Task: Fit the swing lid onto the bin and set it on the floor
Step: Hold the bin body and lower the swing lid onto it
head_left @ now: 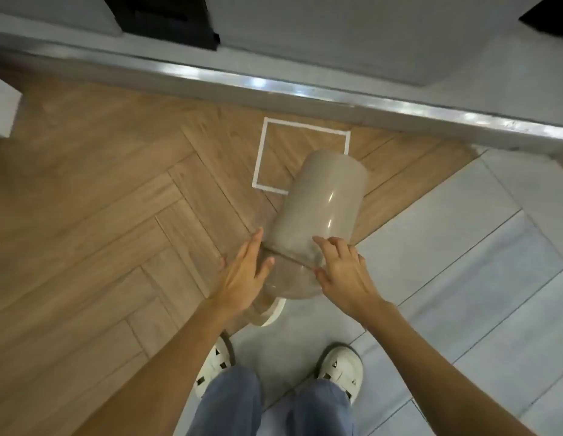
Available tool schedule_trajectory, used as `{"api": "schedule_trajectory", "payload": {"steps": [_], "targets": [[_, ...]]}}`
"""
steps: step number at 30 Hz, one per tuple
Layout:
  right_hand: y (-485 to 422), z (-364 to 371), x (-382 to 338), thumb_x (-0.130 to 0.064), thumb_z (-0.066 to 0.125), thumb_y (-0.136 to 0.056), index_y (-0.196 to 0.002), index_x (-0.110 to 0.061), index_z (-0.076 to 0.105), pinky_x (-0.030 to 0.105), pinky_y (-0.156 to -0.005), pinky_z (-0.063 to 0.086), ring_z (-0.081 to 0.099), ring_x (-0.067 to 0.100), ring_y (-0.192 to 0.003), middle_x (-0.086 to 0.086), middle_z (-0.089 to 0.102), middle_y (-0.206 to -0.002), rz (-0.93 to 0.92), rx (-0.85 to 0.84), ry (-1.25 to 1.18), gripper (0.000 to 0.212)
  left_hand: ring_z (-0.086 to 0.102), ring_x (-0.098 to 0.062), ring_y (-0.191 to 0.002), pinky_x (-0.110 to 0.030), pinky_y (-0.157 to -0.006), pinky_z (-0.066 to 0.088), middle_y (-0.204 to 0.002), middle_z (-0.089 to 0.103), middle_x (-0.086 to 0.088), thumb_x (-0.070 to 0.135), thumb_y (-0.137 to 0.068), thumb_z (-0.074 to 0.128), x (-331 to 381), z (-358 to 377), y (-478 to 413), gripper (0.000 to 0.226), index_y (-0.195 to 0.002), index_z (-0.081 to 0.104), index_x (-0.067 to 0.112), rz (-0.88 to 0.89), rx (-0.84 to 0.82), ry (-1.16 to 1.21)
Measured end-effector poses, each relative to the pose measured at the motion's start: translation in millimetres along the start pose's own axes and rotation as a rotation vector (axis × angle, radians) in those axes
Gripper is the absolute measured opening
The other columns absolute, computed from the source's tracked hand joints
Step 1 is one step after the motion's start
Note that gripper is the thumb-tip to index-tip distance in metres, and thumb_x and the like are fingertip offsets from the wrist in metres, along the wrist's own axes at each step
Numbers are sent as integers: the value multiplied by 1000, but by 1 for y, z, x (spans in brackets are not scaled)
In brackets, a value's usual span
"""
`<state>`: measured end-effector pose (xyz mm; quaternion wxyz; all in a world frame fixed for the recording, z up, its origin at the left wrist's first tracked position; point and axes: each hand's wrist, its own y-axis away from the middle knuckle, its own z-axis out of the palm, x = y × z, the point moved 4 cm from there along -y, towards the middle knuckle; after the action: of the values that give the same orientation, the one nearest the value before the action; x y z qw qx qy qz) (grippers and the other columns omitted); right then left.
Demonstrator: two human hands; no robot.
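A beige cylindrical bin [324, 199] is tilted in the air, its closed base pointing away from me over the floor. The domed swing lid [289, 278] sits on the bin's near end, and a seam shows where the two meet. A white-edged part of the lid [272, 313] hangs below the dome. My left hand [242, 275] presses flat against the left side at the seam, fingers stretched out. My right hand [343, 272] grips the right side at the seam with curled fingers. A white tape square [264, 146] is marked on the wooden floor, partly hidden behind the bin.
Herringbone wood floor [100, 215] fills the left, grey tiles [462, 247] the right. A metal threshold strip [273, 83] and grey cabinet fronts run across the top. A white box corner [3, 108] is at the far left. My feet in white shoes [340, 366] stand below the bin.
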<state>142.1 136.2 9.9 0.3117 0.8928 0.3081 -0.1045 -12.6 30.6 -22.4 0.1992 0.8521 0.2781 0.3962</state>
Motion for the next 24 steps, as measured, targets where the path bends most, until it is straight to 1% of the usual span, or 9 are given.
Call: {"api": "schedule_trajectory", "payload": {"steps": [2, 5, 8, 10, 13, 19, 21, 22, 24], "targets": [[-4, 12, -2, -18, 51, -91, -141, -17, 36, 46, -103, 36, 43, 34, -121, 14, 45, -133, -16, 13, 12, 52, 32, -27, -141, -55, -116, 16, -158, 25, -4, 45, -98, 36, -9, 11, -4, 67, -153, 6, 22, -43, 0, 65], [-8, 32, -4, -17, 50, -92, -137, -16, 42, 44, -98, 39, 45, 32, -112, 14, 47, -125, -46, 17, 57, 46, 41, -28, -135, -53, -108, 36, -154, 33, -5, 48, -97, 38, -24, 31, -9, 68, -153, 6, 27, -91, -15, 241], [-14, 42, -4, -14, 50, -92, -131, -14, 48, 45, -93, 43, 47, 32, -105, 15, 51, -117, -31, 70, 60, 39, 46, -27, -131, -50, -104, 42, -151, 39, -6, 47, -96, 43, -28, 40, -12, 71, -152, 5, 29, -150, -1, 397], [-19, 44, -4, -8, 49, -93, -128, -14, 48, 44, -91, 43, 49, 32, -103, 14, 52, -115, -11, 86, 69, 36, 48, -27, -129, -49, -104, 42, -150, 41, -5, 44, -96, 45, -29, 43, -14, 71, -153, 5, 28, -188, 6, 418], [-25, 45, -7, 0, 50, -90, -129, -15, 46, 45, -92, 42, 49, 34, -104, 14, 53, -117, -23, 53, 77, 43, 47, -26, -129, -49, -104, 42, -150, 40, -4, 48, -95, 45, -27, 43, -14, 72, -153, 7, 29, -211, 16, 458], [-30, 33, -11, -1, 44, -92, -142, -22, 36, 46, -92, 41, 46, 35, -104, 17, 48, -117, -49, -7, 4, 55, 42, -20, -135, -46, -112, 33, -148, 43, 5, 60, -91, 42, -34, 21, -9, 67, -150, 20, 35, -166, 27, 498], [-34, 27, -10, 2, 43, -91, -142, -23, 37, 47, -89, 44, 46, 34, -98, 16, 47, -110, -51, 4, -71, 57, 39, -21, -136, -47, -112, 30, -144, 48, 6, 70, -86, 37, -42, 9, -4, 69, -146, 27, 38, -192, 111, 508], [-35, 23, -10, 2, 43, -91, -142, -24, 38, 47, -88, 45, 47, 34, -95, 14, 45, -105, -50, 31, -122, 57, 38, -22, -137, -43, -112, 28, -145, 48, 5, 70, -86, 36, -47, 4, -1, 68, -145, 31, 36, -218, 183, 543], [-36, 1, -15, 1, 43, -92, -142, -23, 39, 40, -86, 46, 48, 33, -93, 11, 42, -100, -27, 90, -241, 55, 35, -19, -138, -30, -106, 26, -148, 43, 3, 58, -94, 36, -55, -12, 14, 61, -146, 37, 27, -310, 356, 701]]}}
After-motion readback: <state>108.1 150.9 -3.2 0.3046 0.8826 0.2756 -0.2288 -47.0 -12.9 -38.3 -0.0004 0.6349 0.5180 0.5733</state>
